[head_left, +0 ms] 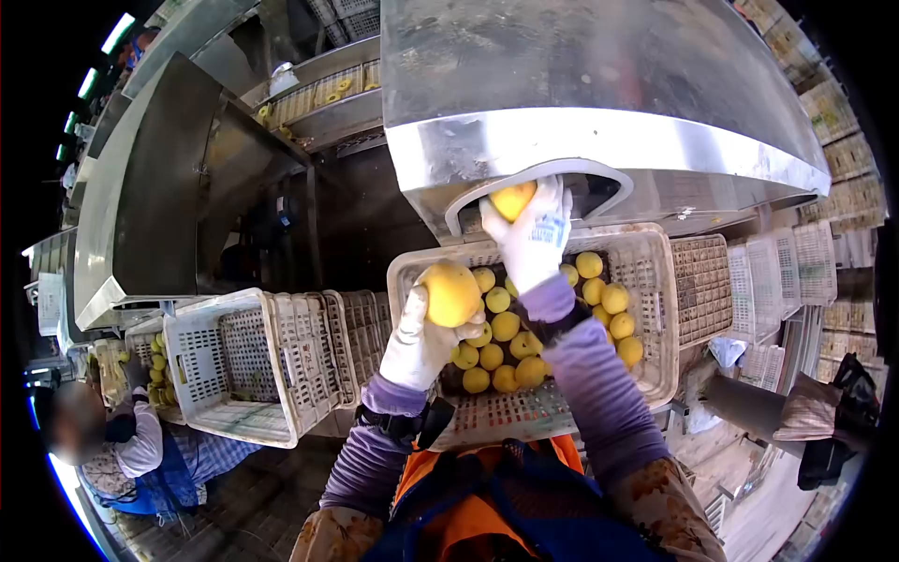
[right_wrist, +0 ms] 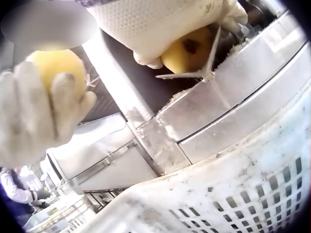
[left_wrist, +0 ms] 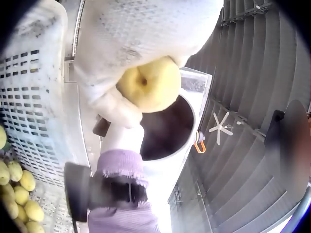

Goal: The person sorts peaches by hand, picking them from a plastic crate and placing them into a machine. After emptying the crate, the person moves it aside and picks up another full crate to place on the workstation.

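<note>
The left hand (head_left: 417, 347), gloved in white, grips a first fruit (head_left: 451, 293), yellow and round, its fingers curled about it above the near-left part of a crate (head_left: 670, 318). The right hand (head_left: 534, 234), gloved too, holds a second fruit (head_left: 513, 199) between thumb and fingers at the mouth (head_left: 590, 197) of a metal machine (head_left: 599, 66). More yellow fruit (head_left: 506, 326) lies in the crate below both hands, which only the head view shows as a whole; the left wrist view catches just a corner of the pile. That view instead gives the small dark hollow on the first fruit (the head view sees its other side), along with the roof (left_wrist: 257, 87) and a fan (left_wrist: 219, 128). The right wrist view alone brings out a dark patch on the second fruit and a white pronged piece (right_wrist: 207, 76) close beside it at the machine's edge; it also shows the left hand's fingers spread around the first fruit. Far left in the head view, a person (head_left: 140, 450) sits near other crates (head_left: 281, 365), one of them tilted
</note>
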Action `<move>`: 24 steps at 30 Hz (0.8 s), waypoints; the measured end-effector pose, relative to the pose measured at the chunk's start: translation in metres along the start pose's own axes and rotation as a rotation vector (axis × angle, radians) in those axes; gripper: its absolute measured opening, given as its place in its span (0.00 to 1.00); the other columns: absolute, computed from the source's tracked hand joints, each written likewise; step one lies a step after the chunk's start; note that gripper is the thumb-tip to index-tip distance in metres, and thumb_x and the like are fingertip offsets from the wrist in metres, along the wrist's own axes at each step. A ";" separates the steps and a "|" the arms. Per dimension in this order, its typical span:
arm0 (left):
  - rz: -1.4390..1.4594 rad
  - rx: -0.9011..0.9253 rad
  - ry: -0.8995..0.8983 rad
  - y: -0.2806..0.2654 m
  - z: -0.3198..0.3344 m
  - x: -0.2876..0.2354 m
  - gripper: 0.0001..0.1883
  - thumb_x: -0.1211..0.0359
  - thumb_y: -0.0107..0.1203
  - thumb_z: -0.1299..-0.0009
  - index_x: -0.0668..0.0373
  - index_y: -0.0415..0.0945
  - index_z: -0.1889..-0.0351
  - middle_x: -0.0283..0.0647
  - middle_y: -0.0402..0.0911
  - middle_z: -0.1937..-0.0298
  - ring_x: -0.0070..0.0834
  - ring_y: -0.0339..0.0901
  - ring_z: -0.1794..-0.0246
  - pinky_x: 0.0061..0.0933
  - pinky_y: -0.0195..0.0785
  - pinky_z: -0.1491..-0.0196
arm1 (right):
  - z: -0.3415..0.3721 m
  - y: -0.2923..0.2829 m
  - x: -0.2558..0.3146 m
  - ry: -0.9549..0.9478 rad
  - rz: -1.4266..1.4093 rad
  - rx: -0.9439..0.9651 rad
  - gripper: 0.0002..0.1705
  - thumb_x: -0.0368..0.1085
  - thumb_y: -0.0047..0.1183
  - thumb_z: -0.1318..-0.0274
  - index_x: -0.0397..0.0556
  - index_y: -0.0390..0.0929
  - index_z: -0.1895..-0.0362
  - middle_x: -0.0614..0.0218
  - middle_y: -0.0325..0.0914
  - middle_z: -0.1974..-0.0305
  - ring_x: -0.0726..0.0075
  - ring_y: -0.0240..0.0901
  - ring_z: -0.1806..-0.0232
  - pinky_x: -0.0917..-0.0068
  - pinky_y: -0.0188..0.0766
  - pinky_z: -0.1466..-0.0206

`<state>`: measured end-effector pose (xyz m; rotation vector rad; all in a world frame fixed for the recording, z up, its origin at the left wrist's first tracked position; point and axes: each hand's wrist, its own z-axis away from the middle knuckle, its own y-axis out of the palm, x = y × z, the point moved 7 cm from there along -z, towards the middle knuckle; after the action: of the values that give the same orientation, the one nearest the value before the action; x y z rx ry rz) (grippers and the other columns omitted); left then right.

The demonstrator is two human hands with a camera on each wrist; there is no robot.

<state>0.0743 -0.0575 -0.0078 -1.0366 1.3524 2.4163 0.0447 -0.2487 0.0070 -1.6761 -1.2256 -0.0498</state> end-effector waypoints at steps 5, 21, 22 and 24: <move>0.154 0.024 0.038 0.008 -0.010 -0.003 0.35 0.47 0.60 0.30 0.52 0.62 0.31 0.45 0.70 0.36 0.42 0.73 0.39 0.43 0.74 0.43 | -0.029 -0.028 0.013 0.092 -0.332 0.151 0.52 0.53 0.70 0.58 0.33 0.60 0.36 0.37 0.65 0.39 0.29 0.64 0.38 0.41 0.49 0.26; 0.184 -0.292 0.245 -0.021 -0.022 0.013 0.15 0.56 0.50 0.26 0.57 0.79 0.61 0.37 0.81 0.48 0.35 0.72 0.40 0.42 0.58 0.33 | 0.021 -0.010 0.007 -0.087 -0.051 -0.029 0.49 0.48 0.69 0.57 0.33 0.61 0.36 0.36 0.65 0.38 0.34 0.62 0.33 0.39 0.52 0.27; -0.004 -0.383 0.189 -0.034 -0.023 0.024 0.14 0.56 0.51 0.26 0.53 0.78 0.53 0.32 0.78 0.43 0.31 0.67 0.36 0.40 0.55 0.33 | 0.000 0.007 0.000 -0.061 -0.044 0.015 0.50 0.50 0.69 0.56 0.31 0.60 0.36 0.35 0.65 0.38 0.34 0.60 0.32 0.38 0.49 0.26; -0.410 -0.543 0.096 -0.081 -0.036 0.056 0.19 0.58 0.54 0.28 0.55 0.74 0.44 0.38 0.75 0.41 0.32 0.67 0.37 0.36 0.58 0.34 | -0.021 0.006 0.006 -0.083 -0.019 0.101 0.55 0.57 0.67 0.55 0.25 0.59 0.37 0.33 0.63 0.38 0.36 0.59 0.32 0.38 0.47 0.26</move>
<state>0.0885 -0.0497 -0.1116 -1.3982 0.4236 2.4685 0.0616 -0.2598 0.0162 -1.5921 -1.2846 0.0695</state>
